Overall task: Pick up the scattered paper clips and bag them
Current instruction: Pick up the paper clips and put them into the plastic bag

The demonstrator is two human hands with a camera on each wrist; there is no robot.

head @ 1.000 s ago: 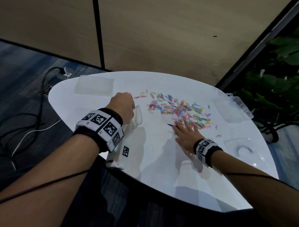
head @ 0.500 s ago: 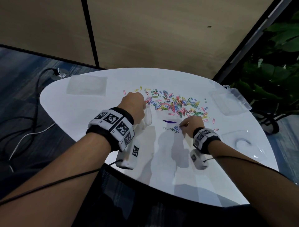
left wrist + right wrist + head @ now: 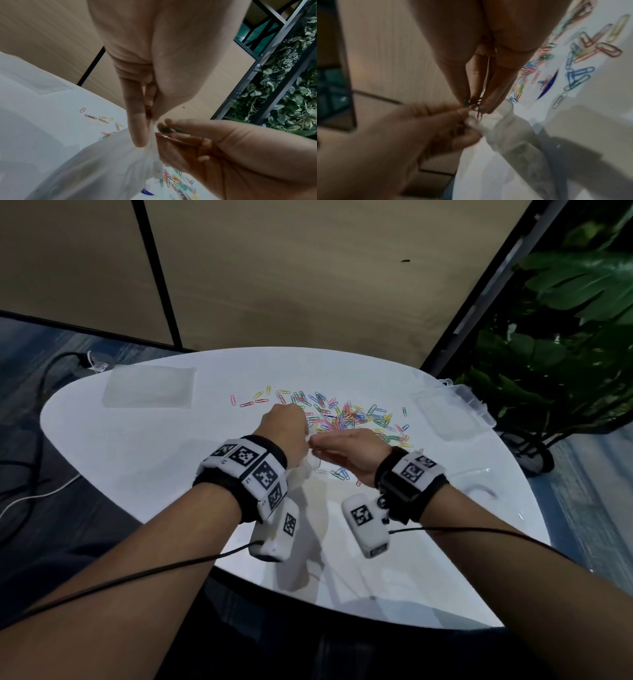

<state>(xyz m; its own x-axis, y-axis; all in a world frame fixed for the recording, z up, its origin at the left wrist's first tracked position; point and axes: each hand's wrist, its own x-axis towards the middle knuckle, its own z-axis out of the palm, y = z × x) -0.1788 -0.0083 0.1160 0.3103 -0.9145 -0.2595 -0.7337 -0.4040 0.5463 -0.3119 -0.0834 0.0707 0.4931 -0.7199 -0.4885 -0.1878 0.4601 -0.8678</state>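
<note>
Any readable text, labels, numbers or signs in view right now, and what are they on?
No words or brand names can be read in any view.
Left wristband: square black-and-white coded markers, with tiny characters beside them too small to read.
Right wristband: same kind of markers, no legible text.
Two white wrist camera units: one coded marker each, no words.
Clear bag and paper clips: no print visible.

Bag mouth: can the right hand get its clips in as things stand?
Probably yes. The right hand pinches a few clips right at the bag top, which the left hand holds up by its edge. Nothing sits between them, though how wide the mouth gapes isn't clear.
</note>
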